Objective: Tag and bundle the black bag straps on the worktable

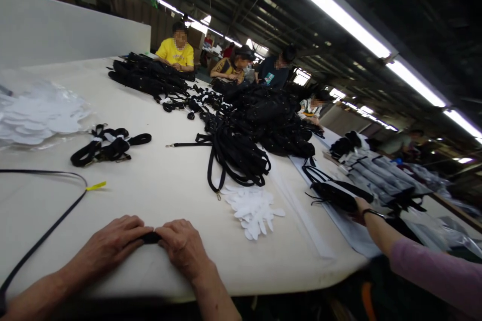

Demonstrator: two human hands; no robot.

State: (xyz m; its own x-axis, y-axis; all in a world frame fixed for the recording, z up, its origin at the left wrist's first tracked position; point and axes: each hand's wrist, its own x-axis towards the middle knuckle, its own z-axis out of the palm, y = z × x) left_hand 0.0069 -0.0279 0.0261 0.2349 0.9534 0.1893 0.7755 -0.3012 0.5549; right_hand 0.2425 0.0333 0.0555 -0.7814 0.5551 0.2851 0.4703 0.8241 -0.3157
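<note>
Roughly, per item:

strap (151, 237): black narrow webbing, pinched flat on the table between both hands near the front edge; only a short bit shows between the fingers.
strap run: looks like the same band loops out left across the table (169, 195) and back toward the near-left corner — a long black line with a yellow tag (96, 186) on it. Cannot confirm it is one piece.
handling: judged light, limp, no stiffness — it will sag and twist if lifted by one point. Woven face probably grips fine, not slippery. Not fragile.
grip point: best taken flat between thumb and fingers, close to the spot being worked; hold both sides of that spot so it does not roll.
left hand (109, 243): palm down, fingertips closed onto the strap end at its right.
right hand (184, 246): palm down, fingers curled, pinching the strap from the other side — the two hands nearly touch.
bundle (107, 146): tied black straps, beyond the left hand, well apart.
pile (241, 153): big heap of black straps mid-table.
white cutouts (254, 208): small white pieces, right of the hands.
co-worker's hand (360, 209): far right, on black goods, pink sleeve.
</note>
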